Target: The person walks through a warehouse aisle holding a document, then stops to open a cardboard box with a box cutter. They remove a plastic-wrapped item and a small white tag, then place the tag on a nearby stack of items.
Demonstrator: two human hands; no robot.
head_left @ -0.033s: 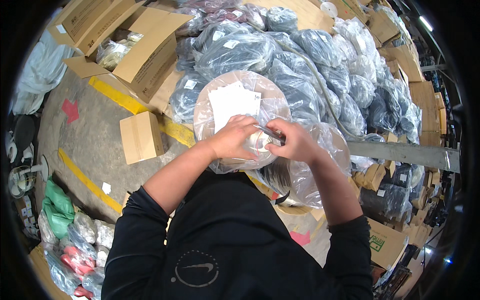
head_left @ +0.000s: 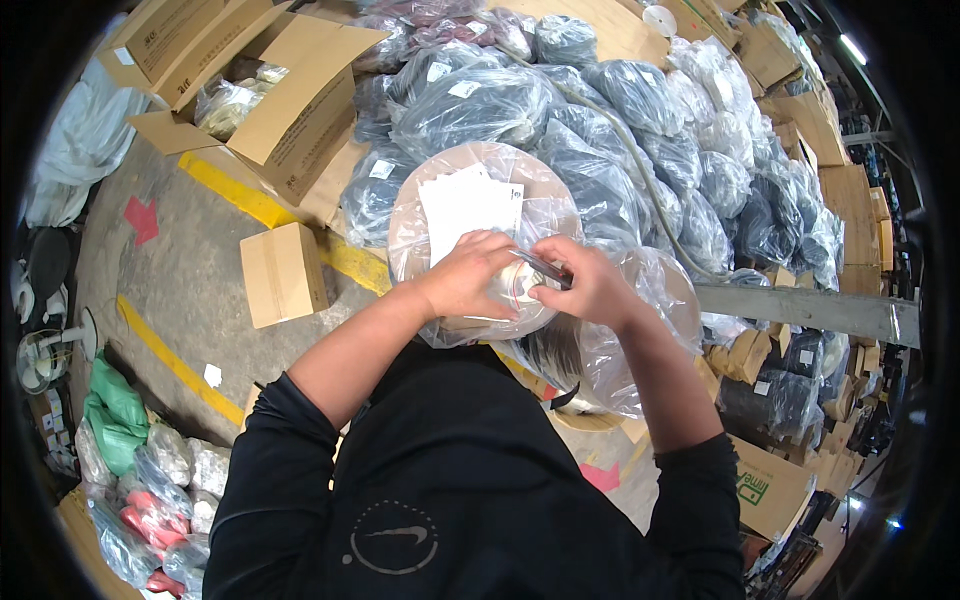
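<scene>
A large reel with a brown round flange (head_left: 410, 215), wrapped in clear plastic, stands upright before me with white paper sheets (head_left: 475, 212) on top. My left hand (head_left: 470, 275) is over its near part, thumb apart from the fingers, fingertips close to a slim dark object (head_left: 541, 266). My right hand (head_left: 590, 282) is closed on that object, its thumb on the near side. Seen nearly edge-on, its kind is unclear. Between the hands shows a small whitish round thing (head_left: 523, 285) with a thin reddish line, partly hidden by fingers.
Another plastic-wrapped reel (head_left: 655, 345) stands at right. Beyond lies a heap of bagged dark goods (head_left: 480, 105). An open carton (head_left: 300, 125) and a small closed box (head_left: 280, 275) stand left. A grey beam (head_left: 810, 308) juts in from the right. Bagged goods (head_left: 165, 480) lie lower left.
</scene>
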